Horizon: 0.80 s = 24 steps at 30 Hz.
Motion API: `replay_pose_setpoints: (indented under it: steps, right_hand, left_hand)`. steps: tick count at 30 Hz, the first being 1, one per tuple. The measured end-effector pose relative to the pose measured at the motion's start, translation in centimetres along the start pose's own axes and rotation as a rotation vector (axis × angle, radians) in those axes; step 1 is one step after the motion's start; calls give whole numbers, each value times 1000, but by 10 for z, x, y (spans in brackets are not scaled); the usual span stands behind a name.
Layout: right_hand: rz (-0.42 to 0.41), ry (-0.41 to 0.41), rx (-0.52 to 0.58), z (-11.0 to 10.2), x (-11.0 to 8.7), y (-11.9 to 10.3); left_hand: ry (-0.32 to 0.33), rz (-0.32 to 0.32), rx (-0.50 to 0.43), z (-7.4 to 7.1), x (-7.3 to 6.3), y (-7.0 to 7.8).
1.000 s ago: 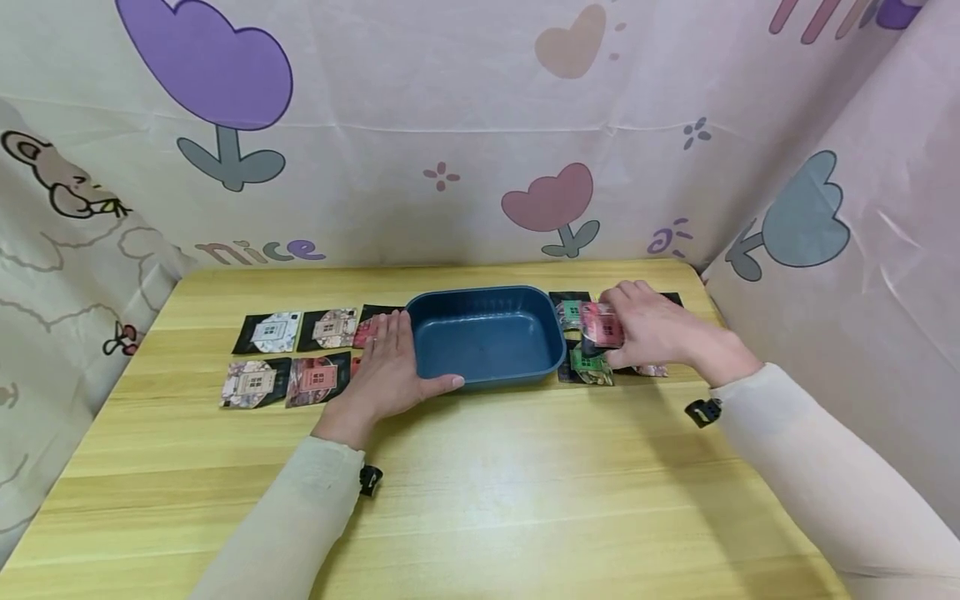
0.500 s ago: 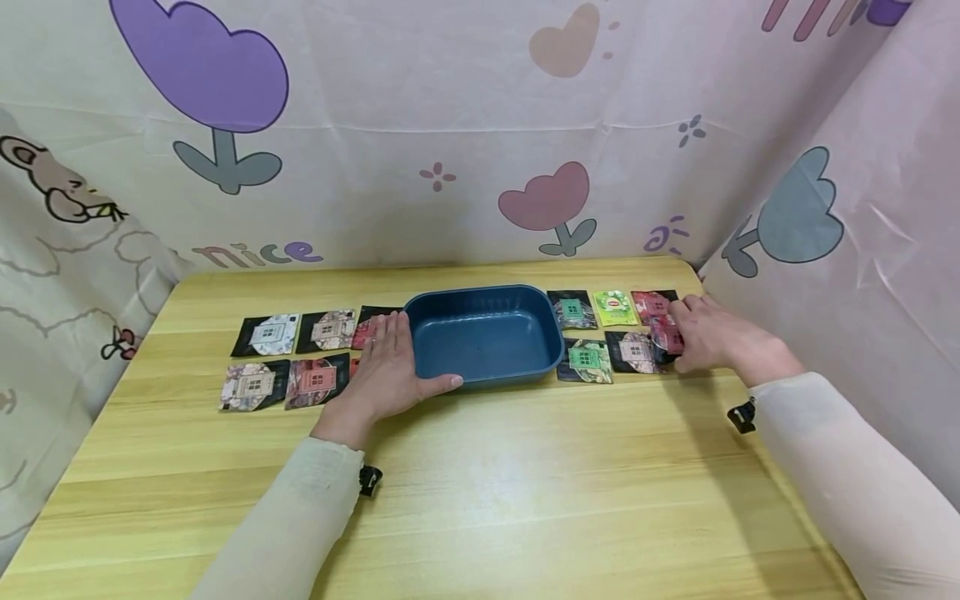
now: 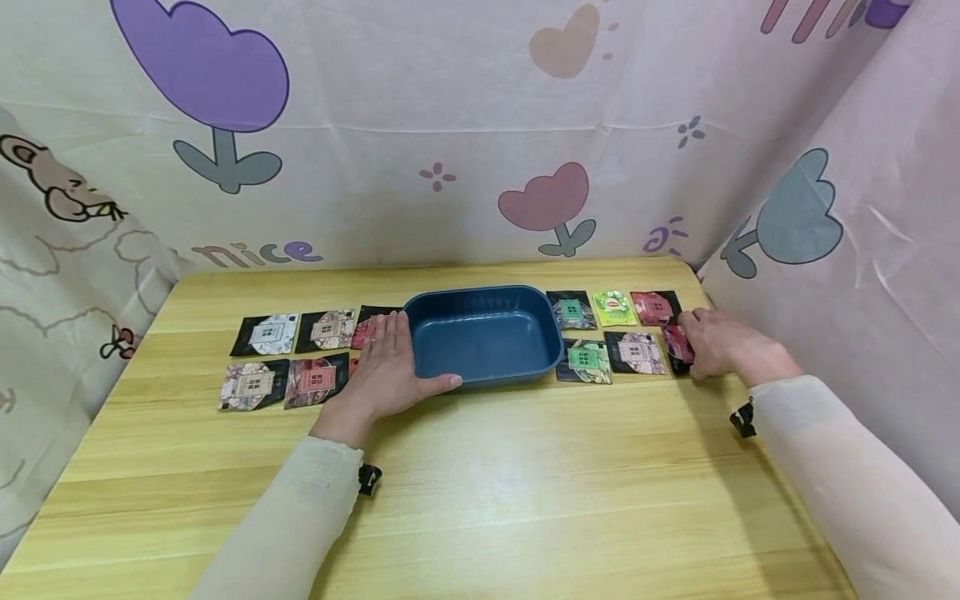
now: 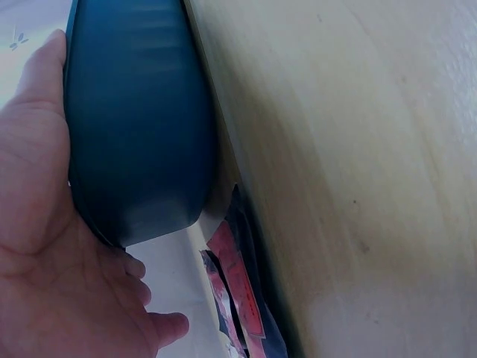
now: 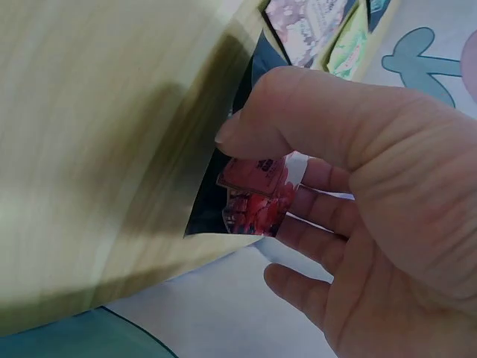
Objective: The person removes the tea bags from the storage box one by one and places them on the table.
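Observation:
The left hand [image 3: 382, 375] lies with straight fingers over the left end of a dark blue plastic basin [image 3: 486, 337], its thumb along the near rim. In the left wrist view the palm is against the basin wall [image 4: 141, 127]. At the right end of the table the right hand [image 3: 723, 343] pinches a red and black tea sachet [image 3: 678, 346] by its edges. The thumb crosses the sachet's printed face [image 5: 257, 183] in the right wrist view. Left of that hand lie a pink and black sachet [image 3: 637, 352] and, behind it, another red sachet [image 3: 655, 308].
Green sachets [image 3: 585, 361] and a yellow-green one [image 3: 614, 308] lie just right of the basin. Several more sachets [image 3: 253, 384] stand in two rows on its left, partly under the left hand. A printed curtain [image 3: 375, 183] borders the wooden table [image 3: 480, 483].
The right hand has carried the red sachet rightward from above the green ones and lowered it to the right end of the front row. The left hand has stayed on the basin.

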State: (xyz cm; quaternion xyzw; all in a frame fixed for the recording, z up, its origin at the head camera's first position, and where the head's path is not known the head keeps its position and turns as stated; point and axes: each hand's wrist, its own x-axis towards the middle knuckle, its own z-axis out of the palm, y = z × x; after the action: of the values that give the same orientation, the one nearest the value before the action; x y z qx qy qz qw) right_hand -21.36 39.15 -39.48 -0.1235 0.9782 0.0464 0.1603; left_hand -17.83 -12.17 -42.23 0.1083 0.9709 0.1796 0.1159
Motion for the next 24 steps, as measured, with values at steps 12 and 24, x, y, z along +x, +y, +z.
replay_pose_setpoints:
  steps: [12, 24]
  right_hand:
    - [-30, -15, -13, 4, 15, -7]
    - [-72, 51, -24, 7, 8, -22]
  left_hand:
    - [5, -33, -8, -1, -7, -5]
    - [-44, -59, -10, -4, -2, 4]
